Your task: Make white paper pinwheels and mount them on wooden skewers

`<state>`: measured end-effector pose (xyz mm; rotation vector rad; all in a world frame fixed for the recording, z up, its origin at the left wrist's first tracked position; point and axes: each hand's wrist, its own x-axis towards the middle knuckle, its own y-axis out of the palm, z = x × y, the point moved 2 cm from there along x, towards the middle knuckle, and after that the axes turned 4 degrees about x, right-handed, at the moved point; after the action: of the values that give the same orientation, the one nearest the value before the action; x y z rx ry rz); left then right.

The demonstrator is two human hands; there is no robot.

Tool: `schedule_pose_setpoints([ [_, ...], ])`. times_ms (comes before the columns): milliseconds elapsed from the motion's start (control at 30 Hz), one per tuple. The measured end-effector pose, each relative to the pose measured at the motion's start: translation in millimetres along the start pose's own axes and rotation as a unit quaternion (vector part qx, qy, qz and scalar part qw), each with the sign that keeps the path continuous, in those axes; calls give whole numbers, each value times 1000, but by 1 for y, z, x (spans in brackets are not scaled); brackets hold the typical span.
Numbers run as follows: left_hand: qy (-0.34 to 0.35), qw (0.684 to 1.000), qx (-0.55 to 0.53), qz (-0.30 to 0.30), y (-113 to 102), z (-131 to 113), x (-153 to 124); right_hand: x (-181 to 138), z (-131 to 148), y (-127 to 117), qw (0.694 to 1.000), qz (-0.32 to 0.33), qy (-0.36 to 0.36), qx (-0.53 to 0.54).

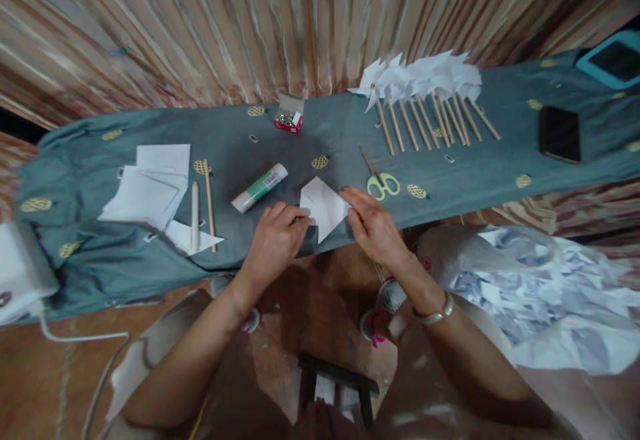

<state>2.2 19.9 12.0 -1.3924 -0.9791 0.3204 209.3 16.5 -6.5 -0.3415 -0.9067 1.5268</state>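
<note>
A small white piece of paper [324, 207], partly folded, is held over the front edge of the cloth-covered table. My left hand [280, 233] pinches its left side between thumb and fingers. At its right corner, my right hand [373, 223] grips the paper with the thumb below and the fingers above. Just beyond my left hand lies a glue stick [260, 188] with a green label. Scissors [380, 180] with light green handles rest beyond my right hand, blades pointing away.
Paper pinwheels [425, 87] on wooden sticks lie in a row at the back. A red box [289, 117] of small metal pieces stands open. Paper sheets [150, 193], a white rod [195, 213] and a wooden stick [210, 203] lie left. Right are a phone [560, 135] and a bag [540, 293] of paper scraps.
</note>
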Motion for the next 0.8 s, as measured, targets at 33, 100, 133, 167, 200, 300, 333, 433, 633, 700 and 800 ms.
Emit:
schedule_pose_setpoints([
  [33,-3,1000,-5,-1,0,2,1,0,0,1,1000,-1,-1,-1],
  [100,-7,1000,-14,-1,0,5,2,-1,0,2,1000,0,-2,-9],
  [133,-8,1000,-18,-2,0,5,2,-1,-1,3,1000,1,-2,-15],
  [167,-9,1000,-22,-3,0,5,3,0,0,3,1000,2,-2,-20],
  [200,-9,1000,-27,-4,0,4,3,0,0,3,1000,3,-1,-25],
  [300,-5,999,-45,-2,0,-3,3,0,5,3,999,6,0,-39],
  [333,1,999,-49,0,0,-6,2,-1,8,3,999,6,1,-45],
  [433,23,999,-45,9,1,-13,-1,-7,17,4,998,4,3,-60],
  [633,22,999,-18,25,4,-14,-9,-21,34,9,999,-13,19,-41],
  [700,20,1000,-9,21,5,-14,-11,-23,36,10,999,-9,28,-28],
  [800,23,1000,3,9,6,-15,-13,-26,35,10,999,-4,38,-13],
])
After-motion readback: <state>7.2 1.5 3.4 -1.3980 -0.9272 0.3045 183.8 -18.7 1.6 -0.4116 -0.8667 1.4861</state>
